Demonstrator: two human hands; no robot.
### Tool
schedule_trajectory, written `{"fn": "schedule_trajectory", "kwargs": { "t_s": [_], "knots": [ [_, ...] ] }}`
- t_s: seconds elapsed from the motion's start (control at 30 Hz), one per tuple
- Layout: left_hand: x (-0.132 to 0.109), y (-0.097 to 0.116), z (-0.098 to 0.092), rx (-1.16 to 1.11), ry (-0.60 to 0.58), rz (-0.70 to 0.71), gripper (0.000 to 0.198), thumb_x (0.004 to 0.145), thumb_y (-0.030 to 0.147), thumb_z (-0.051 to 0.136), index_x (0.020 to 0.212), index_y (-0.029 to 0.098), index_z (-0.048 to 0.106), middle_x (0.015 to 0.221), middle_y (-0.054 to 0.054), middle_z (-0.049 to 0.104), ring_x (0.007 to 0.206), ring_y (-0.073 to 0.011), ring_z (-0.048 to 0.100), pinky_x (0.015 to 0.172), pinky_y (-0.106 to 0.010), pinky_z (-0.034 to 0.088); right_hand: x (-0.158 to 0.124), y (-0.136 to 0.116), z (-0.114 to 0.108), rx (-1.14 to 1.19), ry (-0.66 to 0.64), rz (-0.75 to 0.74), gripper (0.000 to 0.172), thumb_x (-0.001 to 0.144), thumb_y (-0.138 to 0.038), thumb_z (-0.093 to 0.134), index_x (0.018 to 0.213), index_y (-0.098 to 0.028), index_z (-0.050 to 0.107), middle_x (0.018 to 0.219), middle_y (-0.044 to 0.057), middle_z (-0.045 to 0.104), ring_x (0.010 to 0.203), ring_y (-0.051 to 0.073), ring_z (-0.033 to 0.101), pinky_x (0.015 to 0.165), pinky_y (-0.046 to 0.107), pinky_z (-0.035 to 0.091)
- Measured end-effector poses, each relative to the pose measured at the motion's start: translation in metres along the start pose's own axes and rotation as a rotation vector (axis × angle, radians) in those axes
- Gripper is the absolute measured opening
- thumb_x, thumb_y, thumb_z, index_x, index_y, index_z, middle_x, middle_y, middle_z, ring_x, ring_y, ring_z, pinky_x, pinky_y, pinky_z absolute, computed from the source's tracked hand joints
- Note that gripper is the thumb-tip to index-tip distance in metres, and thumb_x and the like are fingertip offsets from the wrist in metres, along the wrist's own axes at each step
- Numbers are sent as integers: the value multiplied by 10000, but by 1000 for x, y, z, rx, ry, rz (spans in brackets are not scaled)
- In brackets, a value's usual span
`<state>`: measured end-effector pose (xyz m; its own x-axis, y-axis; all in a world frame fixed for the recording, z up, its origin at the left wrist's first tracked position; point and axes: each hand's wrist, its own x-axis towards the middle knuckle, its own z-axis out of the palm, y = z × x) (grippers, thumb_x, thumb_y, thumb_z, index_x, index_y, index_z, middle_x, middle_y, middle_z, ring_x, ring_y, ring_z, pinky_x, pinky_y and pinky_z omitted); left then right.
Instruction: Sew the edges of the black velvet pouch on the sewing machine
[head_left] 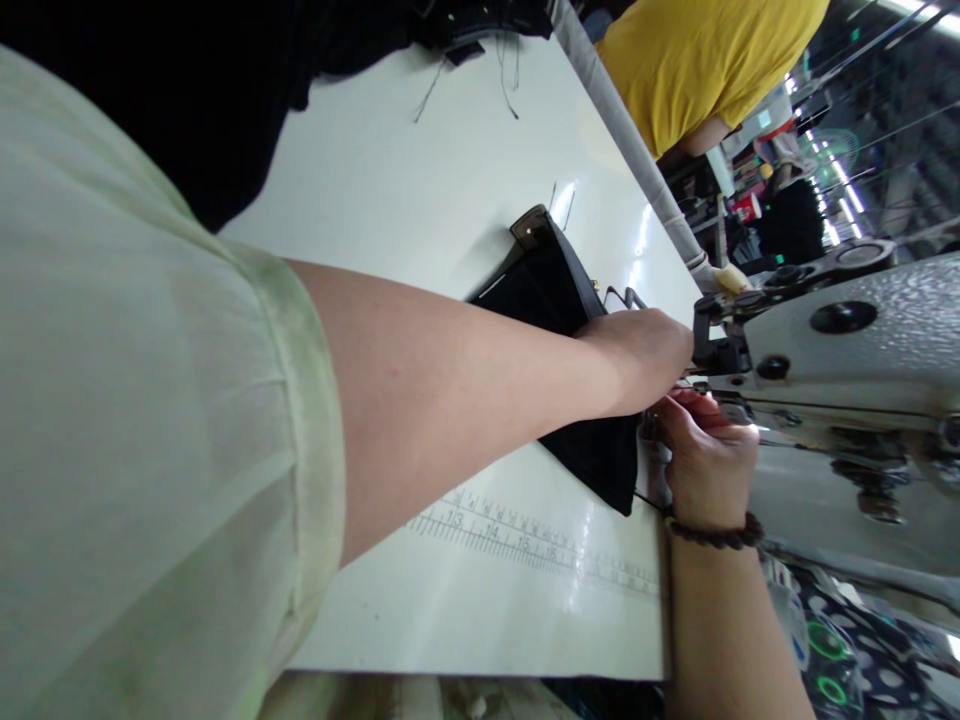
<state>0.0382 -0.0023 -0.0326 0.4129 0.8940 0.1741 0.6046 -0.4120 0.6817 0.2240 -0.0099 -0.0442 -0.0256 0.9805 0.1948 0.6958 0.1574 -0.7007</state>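
Note:
A black fabric piece [559, 290] with a stiff dark tab at its far corner lies on the white sewing table [420, 190]. It runs under the head of a grey sewing machine [862, 390]. My left hand [637, 355] reaches in across the fabric, its fingers curled down on the cloth beside the needle area. My right hand [705, 465], with a dark bead bracelet on the wrist, comes up from below. Its fingers are pinched together right at the presser foot, and what they grip is hidden. A pale green sleeve [150, 420] covers my left upper arm.
A printed ruler [525, 545] runs along the table's near edge. Black cloth [225, 90] is heaped at the far left, with loose threads [510, 75] nearby. A person in a yellow shirt [697, 60] stands beyond the table's padded edge.

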Motion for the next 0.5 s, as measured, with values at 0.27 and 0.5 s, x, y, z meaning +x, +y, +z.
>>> {"fn": "schedule_trajectory", "kwargs": {
  "t_s": [0.27,0.5],
  "knots": [
    [-2,1,-3,3,-1,-15,294,863,97,397,1000,87,657,982,-177,683,990,-255,651,739,-289,497,0,-2,1,-23,1,5,193,650,-368,729,704,-190,680,696,33,667,640,174,590,642,332,482],
    [-3,2,-5,7,-26,-12,283,873,127,411,1004,90,658,975,-178,684,989,-254,649,741,-287,498,-1,1,-5,-65,-5,-5,236,666,-384,715,719,-157,687,684,30,655,606,150,583,554,280,464]
  ]
}}
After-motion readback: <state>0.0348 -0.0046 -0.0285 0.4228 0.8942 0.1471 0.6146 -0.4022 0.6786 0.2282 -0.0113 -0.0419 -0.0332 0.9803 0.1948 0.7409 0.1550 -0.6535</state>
